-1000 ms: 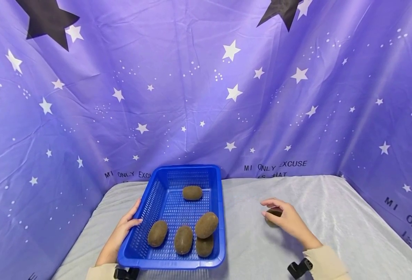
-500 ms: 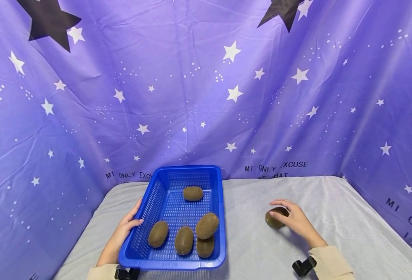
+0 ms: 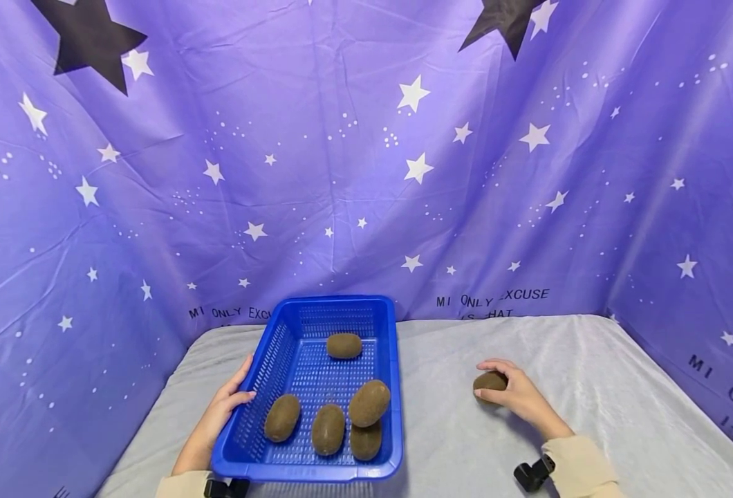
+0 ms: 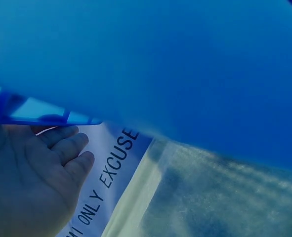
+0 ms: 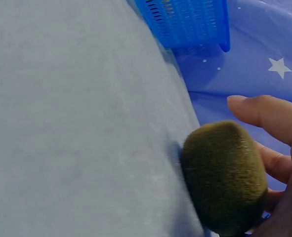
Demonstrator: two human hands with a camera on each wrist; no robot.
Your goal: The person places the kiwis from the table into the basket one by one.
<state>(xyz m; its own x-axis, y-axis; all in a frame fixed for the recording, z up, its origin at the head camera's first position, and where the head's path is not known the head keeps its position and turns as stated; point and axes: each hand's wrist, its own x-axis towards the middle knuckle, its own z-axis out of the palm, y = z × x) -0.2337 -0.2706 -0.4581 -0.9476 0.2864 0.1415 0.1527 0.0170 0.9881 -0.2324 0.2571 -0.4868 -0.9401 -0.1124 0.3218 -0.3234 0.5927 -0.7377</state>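
Note:
A blue plastic basket (image 3: 307, 473) stands left of centre on the cloth-covered table. My left hand (image 3: 212, 420) grips its left side, the thumb over the rim and the fingers along the outer wall. Several brown kiwis lie inside: one kiwi (image 3: 344, 346) near the back, two in front, and at the right a kiwi (image 3: 369, 402) resting on another. Out on the cloth to the right, my right hand (image 3: 521, 395) holds a single kiwi (image 5: 225, 177), thumb in front and fingers behind. In the right wrist view the uppermost digit stands a little off its skin.
Pale grey cloth (image 3: 441, 422) covers the table, with bare cloth between the basket and my right hand. A purple curtain (image 3: 366, 173) with stars rises behind the table and along both sides. Black wrist cameras (image 3: 533, 474) are strapped at my sleeves.
My right hand moved right, then slightly back left, its fingers closing in around the kiwi, which shifted a little. My left hand and the basket stay in place.

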